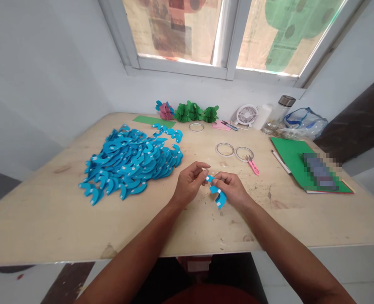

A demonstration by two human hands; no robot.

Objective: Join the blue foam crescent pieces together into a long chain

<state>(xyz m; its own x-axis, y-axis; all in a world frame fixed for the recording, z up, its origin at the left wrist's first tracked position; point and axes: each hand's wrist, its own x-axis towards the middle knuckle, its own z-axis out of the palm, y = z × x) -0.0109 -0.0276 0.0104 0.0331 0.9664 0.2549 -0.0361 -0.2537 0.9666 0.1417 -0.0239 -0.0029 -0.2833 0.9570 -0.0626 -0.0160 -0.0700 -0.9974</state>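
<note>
My left hand (189, 182) and my right hand (233, 188) meet over the middle of the wooden table (56, 219). Both pinch one curved blue paper piece (217, 195) with white tape patches at its ends. The left fingertips grip its upper end; the right hand holds its middle, and the lower end hangs below. A large heap of the same blue curved pieces (131, 162) lies to the left of my hands.
Two tape rings (225, 149) and small pink scissors (253, 165) lie just beyond my hands. A third ring (196, 127), green paper decorations (195, 112), a small white fan (247, 115), a jar (278, 113) and green card sheets (293, 158) sit farther back and right.
</note>
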